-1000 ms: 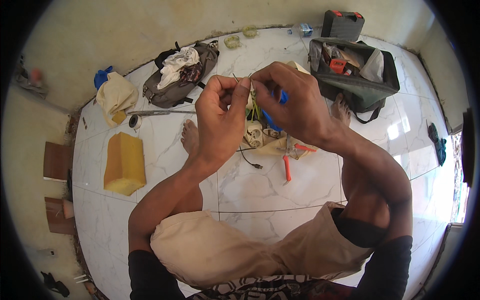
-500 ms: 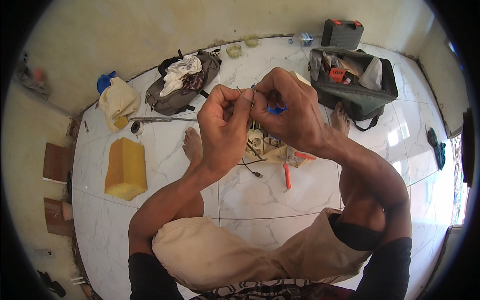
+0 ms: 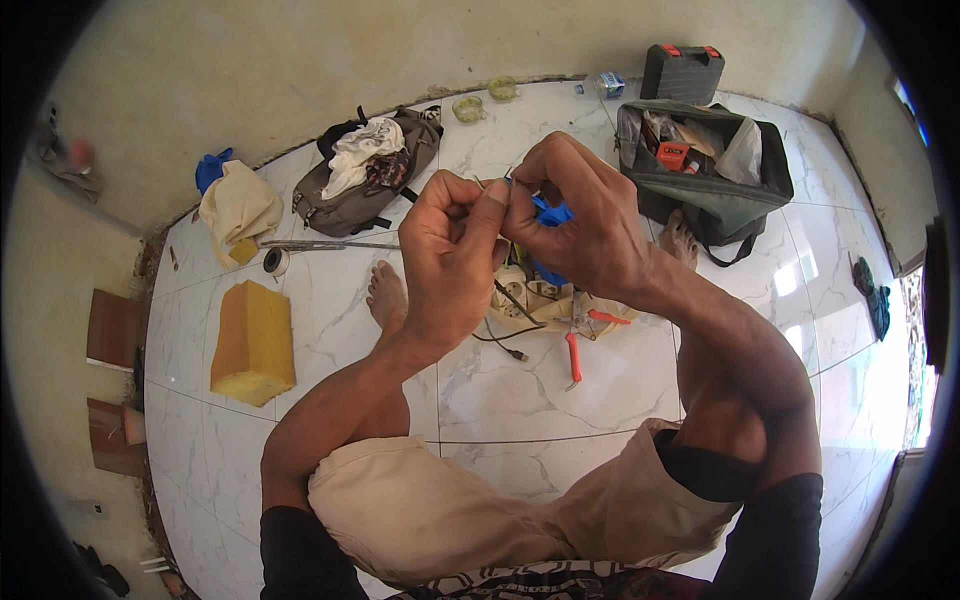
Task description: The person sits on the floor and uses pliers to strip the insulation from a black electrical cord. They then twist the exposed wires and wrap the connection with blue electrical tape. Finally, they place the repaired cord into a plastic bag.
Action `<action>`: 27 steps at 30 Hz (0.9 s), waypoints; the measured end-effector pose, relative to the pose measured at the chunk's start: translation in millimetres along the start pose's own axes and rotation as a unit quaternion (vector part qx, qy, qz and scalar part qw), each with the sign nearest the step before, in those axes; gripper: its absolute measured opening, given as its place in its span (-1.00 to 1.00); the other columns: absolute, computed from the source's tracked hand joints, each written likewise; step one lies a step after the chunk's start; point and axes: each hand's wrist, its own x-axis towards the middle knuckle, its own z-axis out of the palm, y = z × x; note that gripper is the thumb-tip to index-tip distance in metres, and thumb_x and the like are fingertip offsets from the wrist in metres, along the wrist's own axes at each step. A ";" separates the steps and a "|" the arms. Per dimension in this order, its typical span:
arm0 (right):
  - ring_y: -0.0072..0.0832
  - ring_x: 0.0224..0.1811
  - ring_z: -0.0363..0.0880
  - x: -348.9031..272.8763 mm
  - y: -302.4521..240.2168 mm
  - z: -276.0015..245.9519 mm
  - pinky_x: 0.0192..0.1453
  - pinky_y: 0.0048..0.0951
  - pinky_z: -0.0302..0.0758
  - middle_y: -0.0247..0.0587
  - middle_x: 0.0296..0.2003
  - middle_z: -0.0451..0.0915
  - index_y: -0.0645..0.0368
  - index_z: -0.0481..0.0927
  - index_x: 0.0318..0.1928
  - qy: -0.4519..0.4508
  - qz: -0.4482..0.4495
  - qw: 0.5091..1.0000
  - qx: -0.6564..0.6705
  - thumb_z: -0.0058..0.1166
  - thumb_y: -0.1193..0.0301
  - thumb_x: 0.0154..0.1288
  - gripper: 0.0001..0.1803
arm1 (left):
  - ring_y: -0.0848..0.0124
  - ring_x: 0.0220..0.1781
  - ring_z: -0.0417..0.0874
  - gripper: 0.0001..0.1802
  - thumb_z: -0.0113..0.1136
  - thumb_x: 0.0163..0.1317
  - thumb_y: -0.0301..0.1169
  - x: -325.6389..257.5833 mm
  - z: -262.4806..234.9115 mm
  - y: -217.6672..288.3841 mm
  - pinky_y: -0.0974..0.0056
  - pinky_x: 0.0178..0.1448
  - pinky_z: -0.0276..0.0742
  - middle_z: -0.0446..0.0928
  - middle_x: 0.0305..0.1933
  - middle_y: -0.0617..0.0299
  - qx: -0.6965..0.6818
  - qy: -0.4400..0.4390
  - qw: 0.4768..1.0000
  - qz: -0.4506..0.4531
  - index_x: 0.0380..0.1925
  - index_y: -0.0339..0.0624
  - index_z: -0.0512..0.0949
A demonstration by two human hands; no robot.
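My left hand (image 3: pixel 448 255) and my right hand (image 3: pixel 590 228) meet fingertip to fingertip in front of me. Thumb and forefinger of each are pinched on a thin wire (image 3: pixel 479 183), whose short ends poke out above the fingertips. Most of the wire is hidden by the fingers. Below my hands a dark cable (image 3: pixel 516 302) hangs down, with a small plug (image 3: pixel 518 355) at its end. White power sockets (image 3: pixel 511 282) lie on the floor behind it, partly covered by my hands. Beside them are pliers with red handles (image 3: pixel 574 358). Something blue (image 3: pixel 552 213) shows behind my right hand.
A yellow foam block (image 3: pixel 252 345) and a tape roll (image 3: pixel 276 262) lie to the left, near a beige cloth bag (image 3: pixel 238 210). A grey backpack (image 3: pixel 340 205) stands far left. Far right are an open tool bag (image 3: pixel 700 185), a dark case (image 3: pixel 683 75) and a plastic bottle (image 3: pixel 608 85).
My hands stay pinched together in nearly the same place, their fingertips slightly shifted. The cable below has swung a little, and its plug has moved slightly and turned.
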 end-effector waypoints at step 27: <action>0.09 -0.38 0.58 13.4 14.5 -20.9 -0.23 -0.06 0.51 0.11 -0.46 0.60 0.31 0.56 -0.41 -0.337 0.154 0.916 -0.155 -0.04 0.29 0.41 -0.66 | 0.68 -0.42 0.26 -0.87 0.22 0.36 -0.37 2.9 -30.2 16.4 0.53 -0.44 0.17 0.42 -0.34 0.39 -0.071 0.032 0.993 -0.084 -0.19 -0.16 0.55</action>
